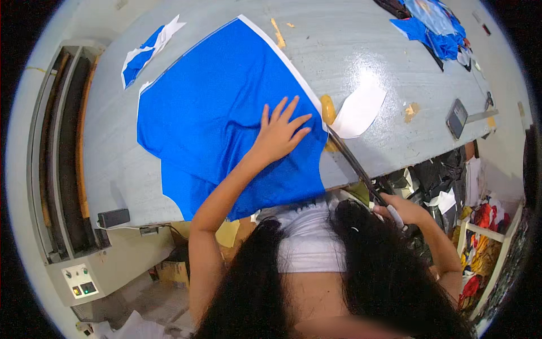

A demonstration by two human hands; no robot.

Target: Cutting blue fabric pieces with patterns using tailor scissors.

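The blue fabric panel [197, 113] lies on the grey bench [116, 152]. On the panel, the left hand [276, 138] rests flat — grip released, fingers spread. At the panel's lower right, the right hand [403, 210] has its grip clenched around long scissors [354, 162], tips at the panel's right edge — a white offcut [362, 110] lies just beside that edge.

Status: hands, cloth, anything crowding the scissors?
Left hand spread on blue cloth. Right hand gripping scissors, far end near cloth's edge. Yellow object, white scrap close by.
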